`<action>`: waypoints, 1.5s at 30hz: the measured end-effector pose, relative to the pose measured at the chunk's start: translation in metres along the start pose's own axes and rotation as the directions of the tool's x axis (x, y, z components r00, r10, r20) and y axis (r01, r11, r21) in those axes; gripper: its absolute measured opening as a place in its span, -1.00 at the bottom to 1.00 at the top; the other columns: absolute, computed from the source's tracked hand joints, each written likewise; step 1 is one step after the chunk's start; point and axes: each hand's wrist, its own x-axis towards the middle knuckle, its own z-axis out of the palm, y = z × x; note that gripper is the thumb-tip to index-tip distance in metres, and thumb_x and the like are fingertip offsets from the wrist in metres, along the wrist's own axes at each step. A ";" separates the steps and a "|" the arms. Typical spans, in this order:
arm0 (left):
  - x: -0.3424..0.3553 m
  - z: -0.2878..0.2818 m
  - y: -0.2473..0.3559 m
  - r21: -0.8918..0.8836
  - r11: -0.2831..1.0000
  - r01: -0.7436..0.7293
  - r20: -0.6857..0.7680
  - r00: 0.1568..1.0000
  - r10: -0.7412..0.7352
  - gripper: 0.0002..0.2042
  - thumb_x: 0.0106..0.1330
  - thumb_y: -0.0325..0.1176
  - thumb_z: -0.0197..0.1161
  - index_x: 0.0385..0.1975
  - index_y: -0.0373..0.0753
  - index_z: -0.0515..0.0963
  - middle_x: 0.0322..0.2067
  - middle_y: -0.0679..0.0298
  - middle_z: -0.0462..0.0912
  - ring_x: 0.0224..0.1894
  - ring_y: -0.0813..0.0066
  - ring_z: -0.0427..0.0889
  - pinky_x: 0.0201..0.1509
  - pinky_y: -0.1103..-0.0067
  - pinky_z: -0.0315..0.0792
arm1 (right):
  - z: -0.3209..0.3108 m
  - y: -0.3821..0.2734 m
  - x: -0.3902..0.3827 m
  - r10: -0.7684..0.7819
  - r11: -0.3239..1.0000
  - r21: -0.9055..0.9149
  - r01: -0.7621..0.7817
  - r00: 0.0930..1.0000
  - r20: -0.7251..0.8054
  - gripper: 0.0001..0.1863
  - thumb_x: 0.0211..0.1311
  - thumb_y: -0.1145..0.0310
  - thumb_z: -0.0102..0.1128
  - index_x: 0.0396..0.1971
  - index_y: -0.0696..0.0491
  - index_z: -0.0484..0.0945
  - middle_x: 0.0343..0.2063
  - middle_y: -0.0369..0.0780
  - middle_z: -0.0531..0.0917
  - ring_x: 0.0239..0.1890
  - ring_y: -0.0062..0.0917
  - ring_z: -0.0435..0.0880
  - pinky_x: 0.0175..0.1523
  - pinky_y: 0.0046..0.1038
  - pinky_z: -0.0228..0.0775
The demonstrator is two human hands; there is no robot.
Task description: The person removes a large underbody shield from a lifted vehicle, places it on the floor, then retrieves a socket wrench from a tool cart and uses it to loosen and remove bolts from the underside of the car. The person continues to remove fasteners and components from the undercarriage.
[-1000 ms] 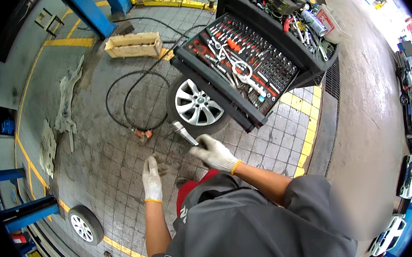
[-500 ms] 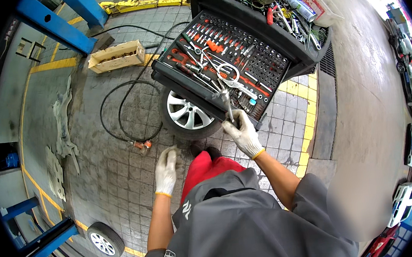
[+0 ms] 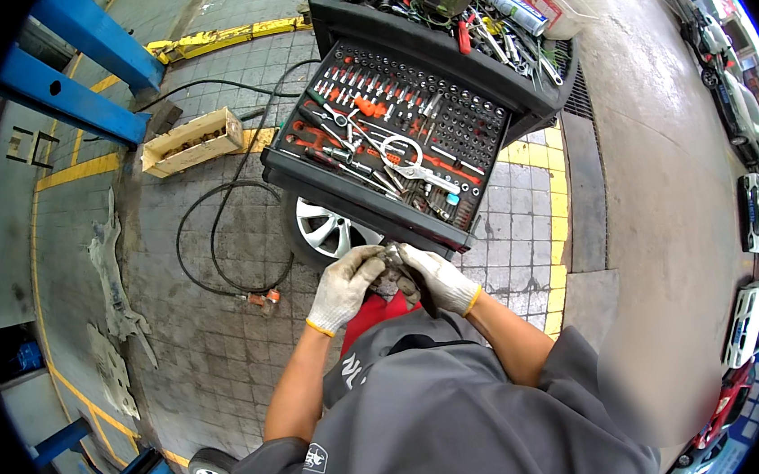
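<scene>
Both my gloved hands are together in front of my body, close below the open tool drawer [image 3: 367, 197]. My right hand [image 3: 437, 277] is closed around a silver hand tool that looks like a ratchet wrench [image 3: 392, 255]; most of its handle is hidden by the glove. My left hand [image 3: 344, 287] pinches at the tool's head end with thumb and fingers; whether a small part sits there is too fine to tell. In the drawer lie rows of sockets and bits, loose wrenches, and a white-handled ring-shaped tool [image 3: 418, 166] on top.
Above the drawer, the black cart top [image 3: 333, 20] carries power tools, pliers, a spray can [image 3: 518, 12] and a clear bin [image 3: 553, 1]. A wheel [image 3: 329, 228] lies under the drawer. Left are a wooden box [image 3: 195, 143], a looped hose [image 3: 179, 241] and blue lift posts [image 3: 69, 97].
My right hand has drawn the ratchet wrench back from the drawer toward my body. My left hand has come up and rightward, closing on the tool's head. The view has shifted slightly.
</scene>
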 end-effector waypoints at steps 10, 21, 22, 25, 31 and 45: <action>0.071 0.006 0.003 -0.067 0.995 0.076 -0.167 0.982 -0.086 -0.67 0.55 -0.31 0.32 0.16 -0.39 0.61 -0.15 0.20 0.77 -0.19 0.52 0.73 -0.05 0.55 0.66 | -0.097 -0.069 0.051 -0.235 0.727 -0.685 0.042 0.953 -0.191 -0.43 0.51 -0.22 0.15 -0.10 0.07 0.70 -0.41 -0.19 0.73 -0.34 -0.39 0.72 -0.13 -0.31 0.59; 0.177 0.075 0.048 0.029 0.996 0.088 -0.164 0.983 -0.082 -0.65 0.47 -0.39 0.37 0.19 -0.38 0.65 -0.01 0.19 0.79 -0.05 0.57 0.73 0.07 0.58 0.62 | -0.166 -0.045 0.129 -0.574 0.037 -0.989 0.140 0.814 0.094 -0.78 0.38 0.24 0.27 -0.08 0.00 0.60 -0.22 -0.09 0.72 -0.18 -0.13 0.76 -0.07 -0.10 0.60; 0.186 0.080 0.049 0.038 0.998 0.059 -0.157 0.986 -0.052 -0.65 0.47 -0.39 0.37 0.19 -0.38 0.65 0.00 0.19 0.79 -0.02 0.55 0.73 0.09 0.57 0.61 | -0.169 -0.045 0.129 -0.581 0.046 -0.988 0.148 0.808 0.094 -0.78 0.38 0.24 0.27 -0.07 0.00 0.61 -0.22 -0.09 0.72 -0.17 -0.13 0.76 -0.06 -0.10 0.60; 0.205 0.090 0.058 0.094 0.992 0.087 -0.128 0.989 -0.075 -0.64 0.46 -0.41 0.36 0.19 -0.39 0.64 0.02 0.17 0.78 0.03 0.51 0.73 0.18 0.55 0.59 | -0.178 -0.049 0.126 -0.591 0.119 -0.977 0.175 0.804 0.072 -0.75 0.38 0.24 0.27 -0.02 -0.02 0.61 -0.22 -0.11 0.72 -0.17 -0.13 0.76 -0.04 -0.10 0.60; 0.219 0.093 0.057 0.038 0.994 0.105 -0.134 0.986 -0.099 -0.63 0.44 -0.47 0.35 0.21 -0.39 0.62 0.04 0.18 0.77 0.04 0.52 0.72 0.19 0.55 0.59 | -0.189 -0.084 0.106 -0.331 0.705 -0.708 0.035 0.899 -0.286 -0.54 0.50 -0.05 0.28 -0.04 0.09 0.69 -0.28 -0.06 0.78 -0.21 -0.23 0.78 -0.04 -0.25 0.58; 0.205 0.105 0.061 -0.098 0.984 0.151 -0.082 0.984 -0.159 -0.67 0.44 -0.53 0.33 0.18 -0.39 0.62 0.03 0.22 0.75 0.01 0.52 0.71 0.18 0.54 0.61 | -0.183 -0.101 0.087 -0.062 0.983 0.174 0.060 0.998 0.007 -0.48 0.64 -0.10 0.03 -0.22 0.11 0.63 -0.62 -0.38 0.47 -0.67 -0.67 0.35 -0.54 -0.54 0.27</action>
